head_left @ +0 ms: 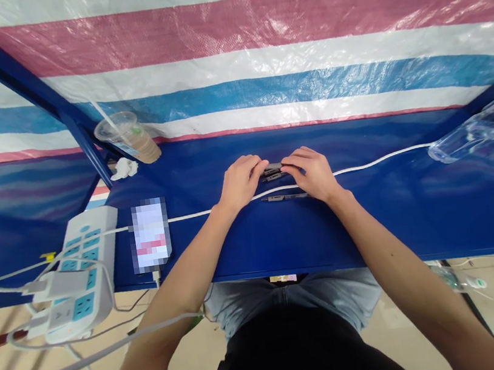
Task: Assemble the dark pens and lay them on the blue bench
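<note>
My left hand [241,181] and my right hand [312,173] meet over the middle of the blue table [407,211]. Between their fingertips both pinch a small dark grey flat part [272,171]; its exact shape is too small to make out. The fingers of both hands are curled and pressed on it. Just in front of the hands, a thin dark rod-like piece [283,197] lies on the table, beside a white cable [381,160] that crosses the table from left to right.
A phone [151,234] lies left of my left arm, plugged in. A white power strip [80,273] with plugs overhangs the left front edge. A plastic cup with a straw [133,140] leans at back left. A clear plastic bottle [478,131] lies at right.
</note>
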A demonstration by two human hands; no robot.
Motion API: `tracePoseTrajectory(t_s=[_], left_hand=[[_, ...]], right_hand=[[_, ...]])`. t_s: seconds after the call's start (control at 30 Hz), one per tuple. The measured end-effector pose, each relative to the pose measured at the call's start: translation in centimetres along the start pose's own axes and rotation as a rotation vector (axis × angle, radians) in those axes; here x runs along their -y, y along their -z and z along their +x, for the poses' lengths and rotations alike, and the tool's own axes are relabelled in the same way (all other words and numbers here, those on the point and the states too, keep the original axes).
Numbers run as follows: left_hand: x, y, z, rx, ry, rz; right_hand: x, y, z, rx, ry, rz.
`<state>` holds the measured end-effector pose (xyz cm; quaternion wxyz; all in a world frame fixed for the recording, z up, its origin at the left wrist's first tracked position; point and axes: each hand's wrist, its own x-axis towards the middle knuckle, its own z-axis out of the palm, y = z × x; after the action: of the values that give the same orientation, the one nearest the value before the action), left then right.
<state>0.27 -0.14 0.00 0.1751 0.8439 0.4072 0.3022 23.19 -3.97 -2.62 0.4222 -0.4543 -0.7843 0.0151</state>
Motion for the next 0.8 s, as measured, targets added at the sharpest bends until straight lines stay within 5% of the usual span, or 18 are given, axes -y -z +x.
tracePoseTrajectory(t_s=[0.2,0.8], left_hand=[[0.21,-0.29,-0.14,0.000,-0.027,-0.128],[0.54,-0.30,0.08,0.039,-0.089,-0.039]], right_hand=[[-0.20,0.29,0.06,-0.008,-0.020,-0.013],[0.03,0.61,0.17,-0.002,0.005,-0.002]])
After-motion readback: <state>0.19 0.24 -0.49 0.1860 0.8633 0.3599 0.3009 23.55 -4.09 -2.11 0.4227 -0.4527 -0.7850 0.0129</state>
